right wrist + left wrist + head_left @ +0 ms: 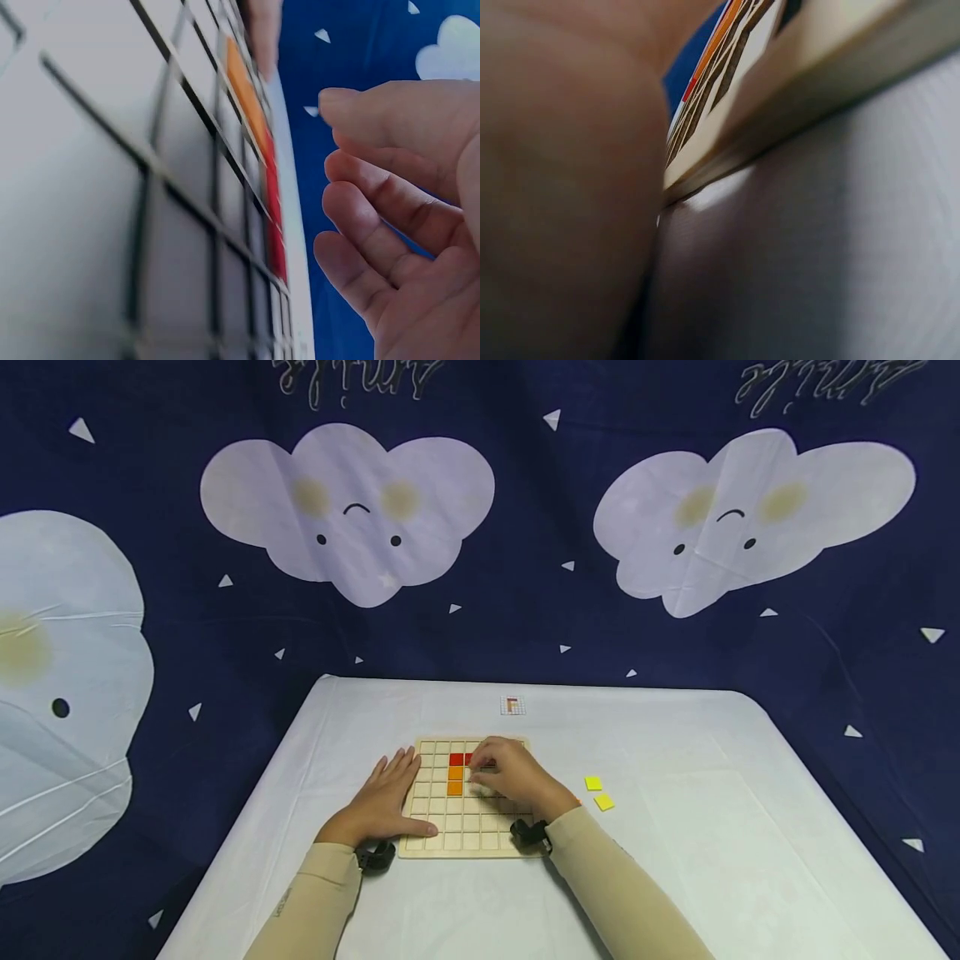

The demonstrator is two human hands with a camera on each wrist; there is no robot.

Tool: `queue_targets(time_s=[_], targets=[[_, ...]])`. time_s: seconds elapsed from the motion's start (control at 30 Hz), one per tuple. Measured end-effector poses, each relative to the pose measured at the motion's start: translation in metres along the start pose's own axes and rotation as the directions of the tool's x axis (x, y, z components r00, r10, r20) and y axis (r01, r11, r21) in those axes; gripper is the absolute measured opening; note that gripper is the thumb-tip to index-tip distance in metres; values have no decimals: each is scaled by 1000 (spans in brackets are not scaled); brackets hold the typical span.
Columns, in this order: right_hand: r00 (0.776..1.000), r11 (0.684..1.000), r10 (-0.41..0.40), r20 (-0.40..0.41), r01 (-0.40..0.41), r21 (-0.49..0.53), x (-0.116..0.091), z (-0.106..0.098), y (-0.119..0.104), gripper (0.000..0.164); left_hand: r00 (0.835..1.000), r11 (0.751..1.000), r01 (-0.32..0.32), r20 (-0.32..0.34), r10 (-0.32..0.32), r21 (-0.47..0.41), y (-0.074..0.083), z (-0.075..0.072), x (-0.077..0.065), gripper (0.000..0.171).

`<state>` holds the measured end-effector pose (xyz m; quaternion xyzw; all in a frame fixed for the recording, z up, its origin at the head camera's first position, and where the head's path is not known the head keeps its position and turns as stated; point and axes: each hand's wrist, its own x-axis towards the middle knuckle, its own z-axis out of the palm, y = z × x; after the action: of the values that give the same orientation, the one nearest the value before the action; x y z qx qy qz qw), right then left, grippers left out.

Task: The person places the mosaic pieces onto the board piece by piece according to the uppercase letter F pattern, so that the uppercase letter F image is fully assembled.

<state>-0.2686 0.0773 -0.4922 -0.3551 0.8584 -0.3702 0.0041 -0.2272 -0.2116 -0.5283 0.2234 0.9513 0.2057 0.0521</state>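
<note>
A wooden grid board (457, 843) lies on the white table. My left hand (382, 802) rests at its left edge with fingers spread, the thumb reaching over the lower squares. Over the upper middle of the grid hovers my right hand (517, 772), its fingers bent. In the right wrist view, no tile shows between thumb and fingers (356, 206). Below a red tile (457, 760) sit an upper orange tile (455, 773) and a lower orange tile (454, 788), one under the other. More red (274, 217) continues the top row, partly hidden by the right hand in the head view.
Two yellow tiles, one farther back (593, 783) and one nearer (604, 802), lie right of the board. A bit of orange (577, 802) peeks out beside the right wrist. Behind the board lies a small card (513, 705) printed with a coloured grid pattern.
</note>
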Motion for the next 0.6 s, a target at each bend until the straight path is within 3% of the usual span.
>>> queue_targets(time_s=[0.33,0.6], targets=[[989,996,88,-120,-86,30,-34,-35,25,7,1000,1000,10,5,-10,-13,3,-2,-2,140],[974,978,199,-108,-204,-35,-66,-54,42,8,1000,1000,16,24,-17,6,3,-3,-1,139]])
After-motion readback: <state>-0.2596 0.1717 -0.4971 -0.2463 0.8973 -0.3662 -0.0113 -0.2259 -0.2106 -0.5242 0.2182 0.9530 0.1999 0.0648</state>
